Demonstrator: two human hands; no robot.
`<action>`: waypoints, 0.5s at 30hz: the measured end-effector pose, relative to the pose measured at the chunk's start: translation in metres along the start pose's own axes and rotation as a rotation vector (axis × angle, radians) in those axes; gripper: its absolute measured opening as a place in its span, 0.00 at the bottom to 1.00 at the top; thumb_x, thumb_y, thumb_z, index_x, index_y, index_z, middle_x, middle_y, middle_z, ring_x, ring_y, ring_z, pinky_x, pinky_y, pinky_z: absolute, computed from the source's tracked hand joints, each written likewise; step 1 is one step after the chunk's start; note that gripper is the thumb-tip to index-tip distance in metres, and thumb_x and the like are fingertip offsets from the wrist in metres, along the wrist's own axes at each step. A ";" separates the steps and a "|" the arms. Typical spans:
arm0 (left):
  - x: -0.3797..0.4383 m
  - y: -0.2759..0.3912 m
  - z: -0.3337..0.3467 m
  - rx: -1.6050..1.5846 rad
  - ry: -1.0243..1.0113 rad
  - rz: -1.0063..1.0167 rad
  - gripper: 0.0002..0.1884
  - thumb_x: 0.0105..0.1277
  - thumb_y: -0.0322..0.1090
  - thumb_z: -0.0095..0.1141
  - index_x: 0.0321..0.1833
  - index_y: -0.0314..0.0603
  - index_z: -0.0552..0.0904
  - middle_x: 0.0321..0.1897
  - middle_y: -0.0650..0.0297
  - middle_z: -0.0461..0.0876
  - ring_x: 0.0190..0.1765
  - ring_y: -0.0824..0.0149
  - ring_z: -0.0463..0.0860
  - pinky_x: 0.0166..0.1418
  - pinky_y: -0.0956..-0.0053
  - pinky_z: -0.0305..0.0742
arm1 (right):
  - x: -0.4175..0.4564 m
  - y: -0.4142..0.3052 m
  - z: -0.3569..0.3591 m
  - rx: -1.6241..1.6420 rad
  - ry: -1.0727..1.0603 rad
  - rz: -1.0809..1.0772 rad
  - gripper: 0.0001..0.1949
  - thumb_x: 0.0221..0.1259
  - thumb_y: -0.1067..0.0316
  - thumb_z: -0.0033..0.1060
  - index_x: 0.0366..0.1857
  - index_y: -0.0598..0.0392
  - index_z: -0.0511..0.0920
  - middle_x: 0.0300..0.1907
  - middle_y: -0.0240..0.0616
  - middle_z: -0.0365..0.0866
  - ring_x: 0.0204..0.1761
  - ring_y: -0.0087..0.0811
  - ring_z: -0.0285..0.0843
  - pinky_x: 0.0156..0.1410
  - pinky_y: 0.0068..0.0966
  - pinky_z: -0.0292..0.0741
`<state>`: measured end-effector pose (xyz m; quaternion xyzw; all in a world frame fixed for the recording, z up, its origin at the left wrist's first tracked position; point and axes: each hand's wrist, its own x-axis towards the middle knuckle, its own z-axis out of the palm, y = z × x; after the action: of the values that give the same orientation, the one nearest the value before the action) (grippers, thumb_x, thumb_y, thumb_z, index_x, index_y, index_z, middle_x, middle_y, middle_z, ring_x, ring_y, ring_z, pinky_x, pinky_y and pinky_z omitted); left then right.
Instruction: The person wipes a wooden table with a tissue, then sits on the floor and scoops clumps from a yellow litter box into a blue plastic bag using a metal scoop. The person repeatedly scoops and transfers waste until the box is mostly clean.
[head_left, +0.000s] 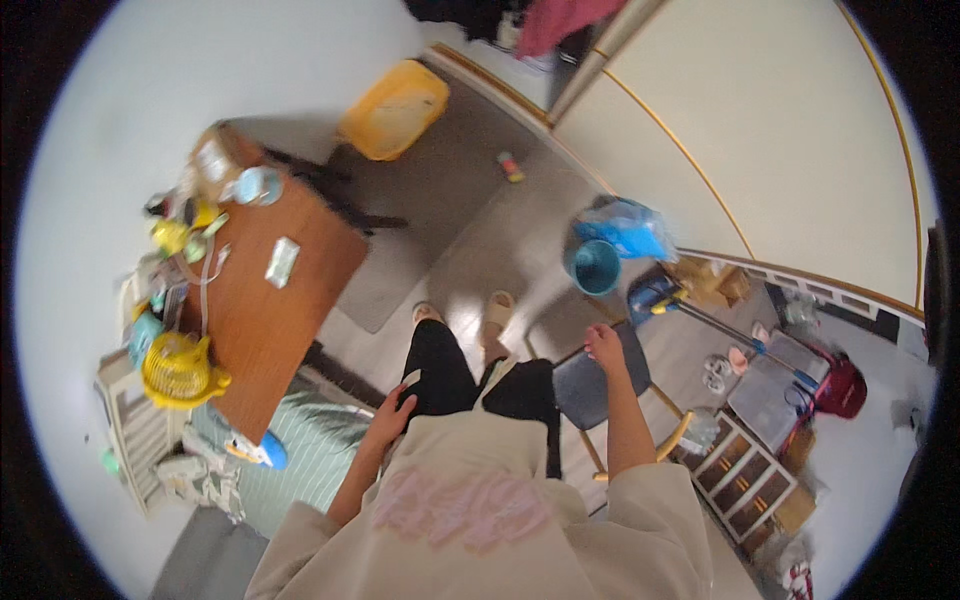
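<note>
My left hand (391, 417) hangs beside my thigh, over the black trousers (442, 367). Its thumb stands apart from the fingers, and a small pale patch shows at the fingertips; whether that is held or part of the trousers is unclear. My right hand (604, 348) is out to the right, above the dark seat of a chair (581, 394). Its fingers are loosely curled, with nothing visible in them. Ahead of that hand is a teal bucket (596, 268), with a blue plastic bag (626, 231) behind it.
To the left stands a wooden table (300, 300) with a white packet (283, 262) and a yellow fan (176, 371). A yellow basin (396, 109) and a small bottle (511, 167) are ahead on the floor. A long-handled mop (720, 326) and a slatted rack (742, 480) stand at right.
</note>
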<state>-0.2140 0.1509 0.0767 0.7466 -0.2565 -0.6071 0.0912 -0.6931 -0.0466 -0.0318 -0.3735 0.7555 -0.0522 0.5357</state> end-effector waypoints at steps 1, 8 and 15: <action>0.004 0.008 0.009 -0.053 -0.064 -0.017 0.35 0.75 0.55 0.55 0.77 0.39 0.68 0.71 0.44 0.75 0.72 0.49 0.74 0.75 0.62 0.67 | 0.018 0.012 -0.019 -0.100 0.019 0.006 0.23 0.68 0.51 0.59 0.53 0.62 0.81 0.43 0.55 0.87 0.49 0.55 0.86 0.55 0.45 0.79; 0.064 0.060 0.052 0.133 -0.106 -0.122 0.32 0.78 0.52 0.50 0.77 0.36 0.67 0.70 0.42 0.75 0.72 0.47 0.74 0.75 0.62 0.66 | 0.193 0.053 -0.100 -0.256 0.175 -0.089 0.17 0.64 0.54 0.62 0.44 0.59 0.86 0.50 0.56 0.85 0.58 0.54 0.81 0.61 0.46 0.77; 0.160 0.082 0.067 0.240 0.019 -0.187 0.29 0.78 0.48 0.50 0.74 0.37 0.70 0.66 0.41 0.77 0.69 0.46 0.76 0.73 0.58 0.68 | 0.382 0.037 -0.177 -0.897 0.355 -0.183 0.21 0.60 0.54 0.69 0.52 0.56 0.85 0.60 0.58 0.80 0.62 0.52 0.79 0.70 0.42 0.72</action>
<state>-0.2792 0.0136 -0.0406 0.7785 -0.2558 -0.5707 -0.0531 -0.9182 -0.3138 -0.2688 -0.6174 0.7474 0.1688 0.1782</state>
